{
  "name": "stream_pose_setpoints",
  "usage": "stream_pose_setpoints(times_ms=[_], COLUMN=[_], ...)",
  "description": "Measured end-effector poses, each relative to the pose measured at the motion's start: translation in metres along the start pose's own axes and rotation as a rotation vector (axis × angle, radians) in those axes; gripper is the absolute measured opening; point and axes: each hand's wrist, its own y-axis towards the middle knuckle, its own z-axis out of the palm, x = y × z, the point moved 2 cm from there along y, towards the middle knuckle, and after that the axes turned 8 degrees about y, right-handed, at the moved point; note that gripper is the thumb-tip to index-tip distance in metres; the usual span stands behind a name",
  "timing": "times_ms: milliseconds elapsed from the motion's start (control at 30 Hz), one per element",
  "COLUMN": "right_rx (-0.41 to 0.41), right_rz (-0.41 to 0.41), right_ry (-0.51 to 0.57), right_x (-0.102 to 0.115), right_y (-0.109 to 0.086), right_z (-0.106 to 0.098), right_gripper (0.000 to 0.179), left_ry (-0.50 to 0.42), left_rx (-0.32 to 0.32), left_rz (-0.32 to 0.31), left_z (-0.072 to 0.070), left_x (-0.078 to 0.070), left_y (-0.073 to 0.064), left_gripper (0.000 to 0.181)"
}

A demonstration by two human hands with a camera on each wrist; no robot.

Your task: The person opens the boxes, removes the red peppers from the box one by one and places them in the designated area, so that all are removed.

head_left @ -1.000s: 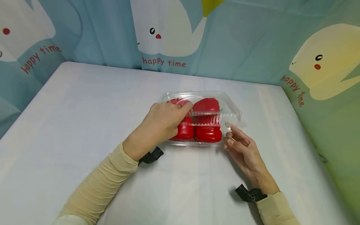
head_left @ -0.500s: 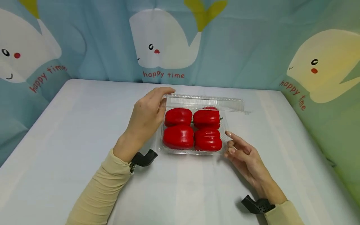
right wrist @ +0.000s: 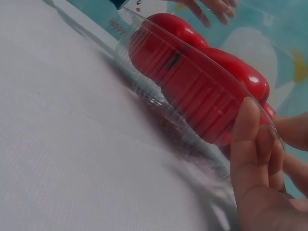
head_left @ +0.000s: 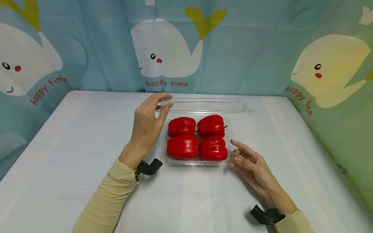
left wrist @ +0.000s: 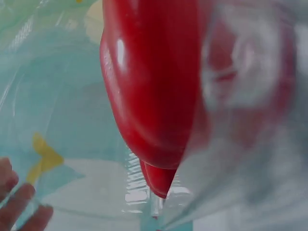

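Note:
A clear plastic clamshell container [head_left: 201, 162] holds several red bell peppers [head_left: 182, 147], arranged in two rows. Its see-through lid [head_left: 207, 105] is raised at the back, behind the peppers. My left hand [head_left: 148, 118] is at the lid's left end, with thumb and fingers apart around the edge; contact with the plastic is hard to make out. At the container's right side, my right hand [head_left: 254, 165] pinches the rim between its fingers and thumb, as the right wrist view [right wrist: 255, 159] shows. A pepper [left wrist: 149, 82] fills much of the left wrist view.
The container stands on a white-covered table [head_left: 189, 200]. Behind and to the right hangs a blue-green curtain [head_left: 247, 64] printed with whales. Black wrist mounts [head_left: 150, 167] sit on both forearms.
The lid has swung up and back from over the peppers, uncovering them. My left hand has moved back and left along with it. The right hand stays at the container's right side.

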Motion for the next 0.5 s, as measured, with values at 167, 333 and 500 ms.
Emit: stream_pose_setpoints(times_ms=[167,333,500], right_rx=[-0.005,-0.019,0.013], right_rz=[0.004,0.008,0.001], right_ry=[0.015,0.006,0.010], right_x=[-0.002,-0.001,0.001], right_y=[-0.001,-0.001,0.000], right_z=[0.000,0.001,0.001], right_gripper=[0.053,0.052,0.051], left_ry=[-0.100,-0.117,-0.072], left_rx=[0.104,0.208,0.399], left_rz=[-0.078,-0.184,-0.260], left_z=[0.000,-0.005,-0.011], left_x=[0.007,0.015,0.020], left_y=[-0.001,0.000,-0.001], left_gripper=[0.053,0.068,0.071])
